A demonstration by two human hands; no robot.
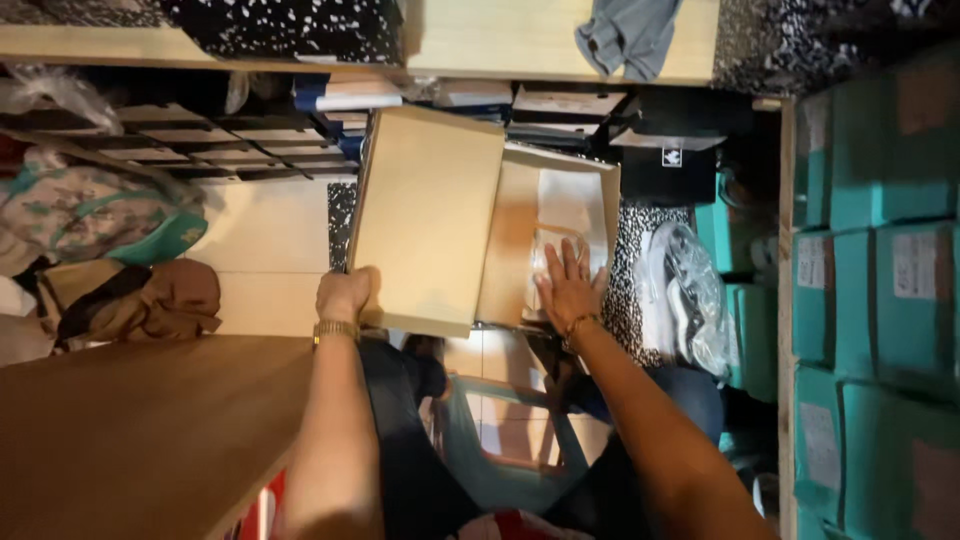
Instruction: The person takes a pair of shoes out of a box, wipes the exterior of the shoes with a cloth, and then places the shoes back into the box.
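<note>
Open tan cardboard shoebox [545, 240] sits mid-scene; the right hand [568, 285] lies spread flat on the clear-wrapped contents inside. Left hand [343, 295] grips the plain tan lid [428, 220], held up at left. Best pressed evenly, lid kept aside. Bagged shoes [690, 295] crowd right; teal boxes [880, 280] stacked beyond.

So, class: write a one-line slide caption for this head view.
Left hand lifts a cardboard lid while the right hand presses into the open box.

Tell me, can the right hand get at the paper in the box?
Probably yes. The right hand already lies flat on the paper inside the open box, and the left hand holds the lid off to the side, so nothing covers it.
</note>
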